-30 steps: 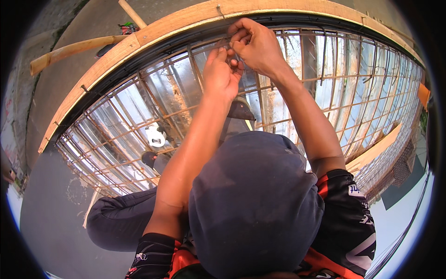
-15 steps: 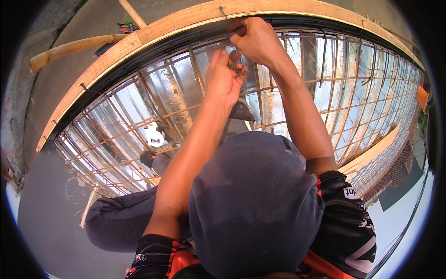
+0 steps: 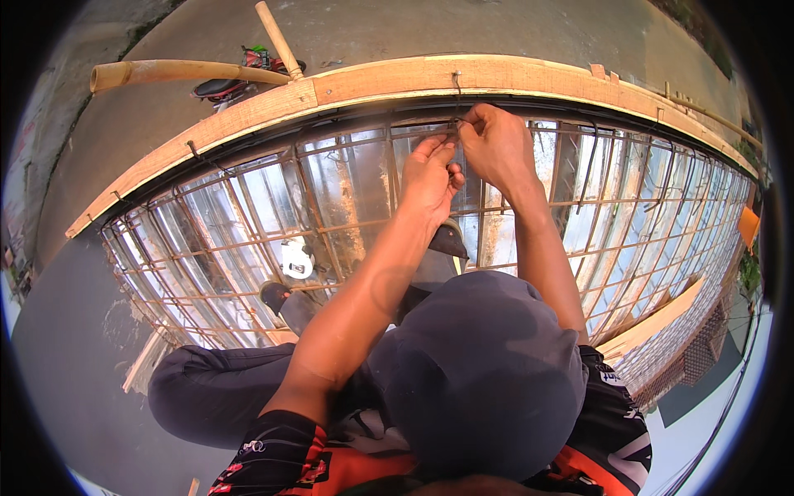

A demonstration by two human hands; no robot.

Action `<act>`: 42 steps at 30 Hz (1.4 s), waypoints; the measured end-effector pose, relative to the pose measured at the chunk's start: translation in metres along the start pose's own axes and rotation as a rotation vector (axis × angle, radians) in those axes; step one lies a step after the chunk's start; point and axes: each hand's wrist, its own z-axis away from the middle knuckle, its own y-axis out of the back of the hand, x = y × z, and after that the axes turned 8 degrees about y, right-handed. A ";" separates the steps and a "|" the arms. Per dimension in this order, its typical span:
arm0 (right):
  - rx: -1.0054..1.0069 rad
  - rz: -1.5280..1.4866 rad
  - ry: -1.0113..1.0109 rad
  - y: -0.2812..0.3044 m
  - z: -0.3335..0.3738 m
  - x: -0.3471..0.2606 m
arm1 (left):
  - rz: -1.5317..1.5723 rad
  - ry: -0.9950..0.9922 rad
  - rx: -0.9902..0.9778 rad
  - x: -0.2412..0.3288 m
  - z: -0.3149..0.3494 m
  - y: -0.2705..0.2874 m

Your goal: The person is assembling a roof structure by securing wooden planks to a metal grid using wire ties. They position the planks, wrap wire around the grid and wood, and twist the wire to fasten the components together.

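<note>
A thin dark wire hangs from a bent nail on the long wooden beam. Just under the beam, my right hand pinches this wire between thumb and forefinger. My left hand is right beside it, its thumb and forefinger closed at the same wire and its other fingers curled. Both sets of fingertips nearly meet next to a dark bar running along the beam. Beneath the hands lies a grid of rusty reinforcing bars over shiny corrugated metal sheets. The wire's lower end is hidden by my fingers.
My shod foot stands among the bars. A white round object lies on the grid at left. Beyond the beam are bamboo poles and a parked motorbike. A timber plank lies at right; more bent wires hang along the beam.
The view has shifted, so the beam and hands appear lower and further right. My left fingertips have come up to meet the right ones at the wire.
</note>
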 end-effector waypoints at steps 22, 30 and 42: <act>0.003 -1.177 -0.324 -0.023 0.034 0.002 | -0.370 -0.361 0.226 -0.012 0.055 0.013; 0.244 -1.115 0.046 -0.080 0.090 0.041 | -0.821 -0.310 0.033 0.035 0.056 -0.017; -0.119 -0.987 -0.286 -0.014 0.031 0.041 | -0.937 -0.397 0.007 0.023 0.014 0.006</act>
